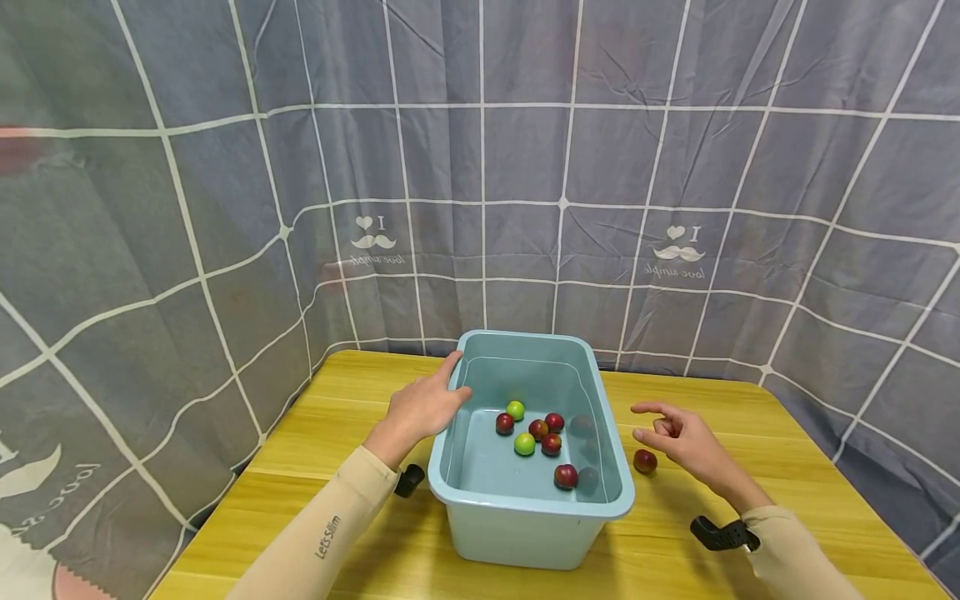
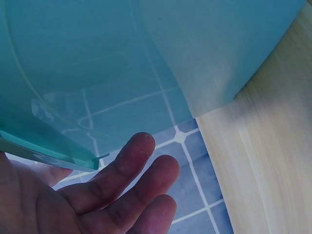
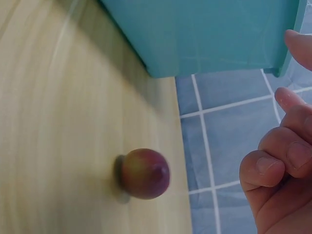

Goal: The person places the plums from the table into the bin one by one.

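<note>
A light blue plastic bin (image 1: 517,502) holds several dark red plums (image 1: 566,477) and two round green fruits (image 1: 524,443). My left hand (image 1: 423,406) rests at its left rim, the thumb reaching over the edge. In the left wrist view the other fingers (image 2: 156,180) extend loosely outside the wall. To the bin's right, my right hand (image 1: 686,442) hovers with thumb and index finger apart and the other fingers curled, holding nothing. One plum (image 1: 645,461) lies on the table beneath it; the right wrist view shows this plum (image 3: 145,174) apart from the hand.
The bin stands on a yellow wood-grain table (image 1: 337,400). A grey curtain with white grid lines (image 1: 525,167) hangs behind the table and along both sides. Black bands with cameras (image 1: 723,533) sit on the wrists.
</note>
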Motion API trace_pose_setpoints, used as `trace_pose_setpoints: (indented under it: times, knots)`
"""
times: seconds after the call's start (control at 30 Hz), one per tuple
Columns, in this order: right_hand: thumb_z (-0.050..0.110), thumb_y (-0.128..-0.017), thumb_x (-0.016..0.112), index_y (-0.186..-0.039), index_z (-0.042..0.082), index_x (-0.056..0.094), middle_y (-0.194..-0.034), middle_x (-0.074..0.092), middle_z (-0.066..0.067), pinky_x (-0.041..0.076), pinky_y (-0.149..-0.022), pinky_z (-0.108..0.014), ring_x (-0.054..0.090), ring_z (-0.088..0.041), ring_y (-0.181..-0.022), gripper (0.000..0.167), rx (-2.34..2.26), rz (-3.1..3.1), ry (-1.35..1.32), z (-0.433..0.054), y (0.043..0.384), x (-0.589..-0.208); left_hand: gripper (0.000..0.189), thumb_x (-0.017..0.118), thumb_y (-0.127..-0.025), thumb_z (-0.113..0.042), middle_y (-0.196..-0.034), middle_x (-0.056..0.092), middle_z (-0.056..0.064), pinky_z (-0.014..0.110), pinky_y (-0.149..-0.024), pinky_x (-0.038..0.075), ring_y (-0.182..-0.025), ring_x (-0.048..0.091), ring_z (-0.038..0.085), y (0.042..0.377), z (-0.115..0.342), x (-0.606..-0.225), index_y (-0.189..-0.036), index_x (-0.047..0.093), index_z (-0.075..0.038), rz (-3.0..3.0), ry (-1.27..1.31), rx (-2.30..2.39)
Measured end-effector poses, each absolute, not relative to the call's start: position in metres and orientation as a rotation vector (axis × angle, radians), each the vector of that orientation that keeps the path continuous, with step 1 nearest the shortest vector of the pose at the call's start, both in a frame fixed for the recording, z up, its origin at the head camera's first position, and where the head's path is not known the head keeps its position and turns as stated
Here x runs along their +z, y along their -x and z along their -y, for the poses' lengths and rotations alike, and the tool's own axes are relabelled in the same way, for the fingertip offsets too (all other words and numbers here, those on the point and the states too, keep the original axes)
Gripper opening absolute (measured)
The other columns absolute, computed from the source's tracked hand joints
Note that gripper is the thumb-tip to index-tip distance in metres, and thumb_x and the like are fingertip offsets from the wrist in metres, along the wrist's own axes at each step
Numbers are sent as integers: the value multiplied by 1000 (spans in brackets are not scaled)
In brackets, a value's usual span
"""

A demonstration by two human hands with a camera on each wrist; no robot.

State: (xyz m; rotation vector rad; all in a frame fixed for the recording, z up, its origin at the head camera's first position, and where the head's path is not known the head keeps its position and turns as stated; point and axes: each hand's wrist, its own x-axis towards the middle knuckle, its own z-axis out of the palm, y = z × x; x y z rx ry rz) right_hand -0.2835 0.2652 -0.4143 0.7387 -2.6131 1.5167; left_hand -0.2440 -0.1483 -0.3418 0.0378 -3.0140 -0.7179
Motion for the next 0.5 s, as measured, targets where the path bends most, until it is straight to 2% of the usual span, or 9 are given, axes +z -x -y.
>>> trace_pose_setpoints:
  times: [0.3,0.5]
  knots:
    - [12,-95,69,-131,-3,57,-62,40,6,34,-48,-28,38,-4,-54,41,1612,2561,-767,-270,283,-436,71,44,-98,-50,-135,64,9,40,-61,43,-81,61,25,243,148,-341,-162,19,-34,3016,-37,-742]
    - [13,-96,68,-133,-3,55,-62,41,4,36,-48,-27,39,-6,-53,43,1639,2578,-731,-271,283,-444,71,44,-98,-51,-134,64,9,39,-60,43,-81,61,25,243,148,-341,-162,18,-34,3014,-33,-745]
